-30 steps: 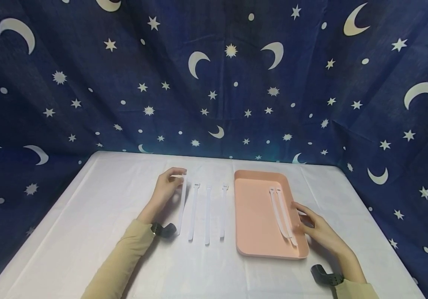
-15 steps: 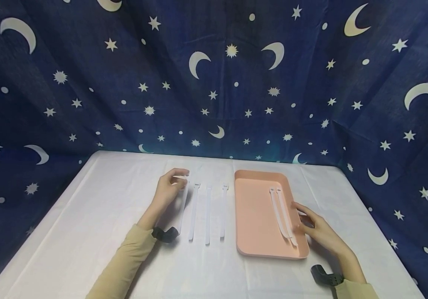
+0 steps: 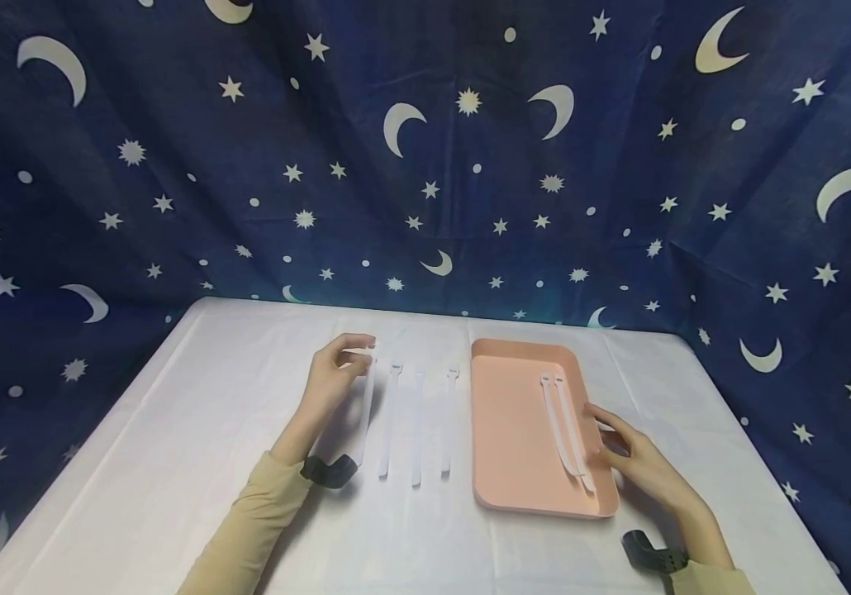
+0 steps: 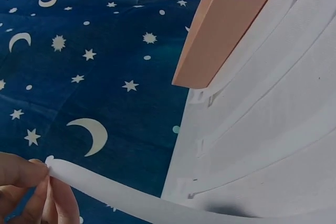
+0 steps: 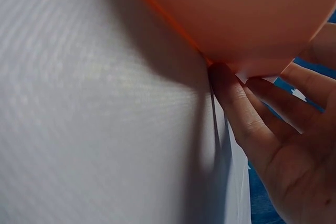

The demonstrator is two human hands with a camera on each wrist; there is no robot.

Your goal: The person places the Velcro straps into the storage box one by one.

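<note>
In the head view my left hand (image 3: 336,372) is raised over the table's left-centre, pinching the head end of a white cable tie (image 3: 367,413). The left wrist view shows fingertips and thumb on that end of the tie (image 4: 115,187), with the strap stretching away to the right. Several other white cable ties (image 3: 418,430) lie side by side between this hand and the pink tray (image 3: 515,507). Two more ties (image 3: 561,426) lie inside the tray along its right side. My right hand (image 3: 641,463) holds the tray's right edge, thumb low on the outer wall (image 5: 247,19).
A white cloth (image 3: 195,463) covers the table. Behind it and at the sides hangs a dark blue curtain (image 3: 336,240) with moons and stars. A black wrist camera band (image 3: 330,471) is on the left wrist, and another band (image 3: 652,555) on the right.
My left hand has shifted slightly to the right with the cable tie still pinched. The right hand stays at the tray's edge. The head view has turned slightly.
</note>
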